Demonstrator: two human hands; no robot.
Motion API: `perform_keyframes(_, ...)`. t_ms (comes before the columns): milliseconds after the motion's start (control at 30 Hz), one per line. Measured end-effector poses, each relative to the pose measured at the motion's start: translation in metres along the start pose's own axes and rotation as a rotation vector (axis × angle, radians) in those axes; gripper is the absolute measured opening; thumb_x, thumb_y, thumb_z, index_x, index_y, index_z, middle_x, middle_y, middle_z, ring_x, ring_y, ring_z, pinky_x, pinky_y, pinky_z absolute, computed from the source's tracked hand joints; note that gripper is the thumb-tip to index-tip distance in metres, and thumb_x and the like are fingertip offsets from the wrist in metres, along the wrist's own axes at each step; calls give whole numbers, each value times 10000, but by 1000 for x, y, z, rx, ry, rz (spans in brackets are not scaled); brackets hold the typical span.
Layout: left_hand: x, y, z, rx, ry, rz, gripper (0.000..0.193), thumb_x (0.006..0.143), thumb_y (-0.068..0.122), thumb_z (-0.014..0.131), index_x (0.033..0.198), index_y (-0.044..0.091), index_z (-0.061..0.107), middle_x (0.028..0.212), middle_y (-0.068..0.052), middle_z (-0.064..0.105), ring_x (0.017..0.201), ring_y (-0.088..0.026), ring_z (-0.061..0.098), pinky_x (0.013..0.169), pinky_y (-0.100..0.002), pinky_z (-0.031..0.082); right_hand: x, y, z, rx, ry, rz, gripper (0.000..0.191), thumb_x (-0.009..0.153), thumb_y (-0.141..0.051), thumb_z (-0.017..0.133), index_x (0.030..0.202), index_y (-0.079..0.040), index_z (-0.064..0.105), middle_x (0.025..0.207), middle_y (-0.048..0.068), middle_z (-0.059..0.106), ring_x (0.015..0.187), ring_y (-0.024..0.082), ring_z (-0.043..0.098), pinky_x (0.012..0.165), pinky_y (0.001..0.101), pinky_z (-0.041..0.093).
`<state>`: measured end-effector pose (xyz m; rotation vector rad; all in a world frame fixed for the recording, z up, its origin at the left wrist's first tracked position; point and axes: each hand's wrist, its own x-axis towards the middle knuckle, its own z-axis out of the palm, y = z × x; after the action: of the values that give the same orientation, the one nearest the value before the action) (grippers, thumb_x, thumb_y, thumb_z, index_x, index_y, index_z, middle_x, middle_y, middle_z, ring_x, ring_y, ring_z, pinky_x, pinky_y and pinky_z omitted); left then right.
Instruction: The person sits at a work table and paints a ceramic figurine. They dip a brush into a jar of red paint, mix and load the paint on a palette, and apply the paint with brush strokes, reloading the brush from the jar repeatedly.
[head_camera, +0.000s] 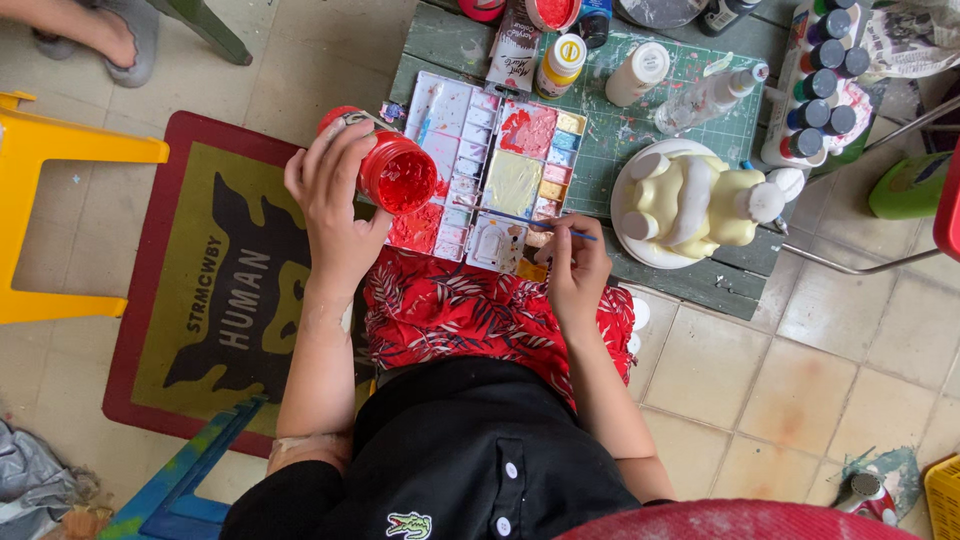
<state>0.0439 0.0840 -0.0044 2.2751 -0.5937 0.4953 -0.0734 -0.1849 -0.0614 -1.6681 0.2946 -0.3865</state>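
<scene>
Head view: round red paint jar (397, 172), ridged plastic palette (490, 170).

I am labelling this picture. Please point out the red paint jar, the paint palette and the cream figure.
red paint jar (398, 177), head view, on the open mouth.
paint palette (513, 182), head view, on the yellowish well.
cream figure (700, 198), head view, on its body.

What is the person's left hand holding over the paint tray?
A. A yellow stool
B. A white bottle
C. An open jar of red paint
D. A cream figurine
C: the left hand wraps around an open jar of red paint, tilted above the paint tray, while the right hand holds a thin brush.
</scene>
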Motion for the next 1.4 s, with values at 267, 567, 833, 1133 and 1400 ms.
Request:
perform_keyframes(267,1,2,1,-21,-2,11,680,854,69,854,1431,121,497,1495,-40,573,1484,-292,473,1217,-530,265,0,6,7,-67,-1,-42,75,1096,-47,525,1131,15,550,1032,85,731,740,69,649,668,231,531)
perform_keyframes(567,1,2,1,-23,-16,8,691,853,79,863,1436,125,495,1497,-38,572,1489,-292,469,1224,-532,260,-2,5,10,-137,-3,-87,75,1089,-37,549,1133,20,569,1001,90,725,737,94,669,674,244,538)
perform_keyframes(833,0,2,3,-15,-27,8,707,845,84,874,1437,127,491,1496,-38,569,1485,-291,463,1223,-533,257,-7,0,13,-188,-34,-124,73,1085,-16,529,1142,14,563,1019,115,745,759,116,704,700,259,572)
perform_keyframes(1133,-1,3,4,-14,-25,10,702,847,76,870,1434,132,489,1495,-37,570,1483,-289,467,1226,-532,257,-13,-14,9,-375,-104,-234,98,1042,11,565,1134,-9,591,1104,130,766,814,172,745,736,294,583)
perform_keyframes(1400,0,3,4,-23,-21,13,690,855,80,864,1432,133,490,1496,-33,568,1477,-291,470,1224,-532,262,-18,-7,0,-114,-78,-242,113,1076,25,495,1177,14,544,1187,215,713,880,189,715,825,301,580)
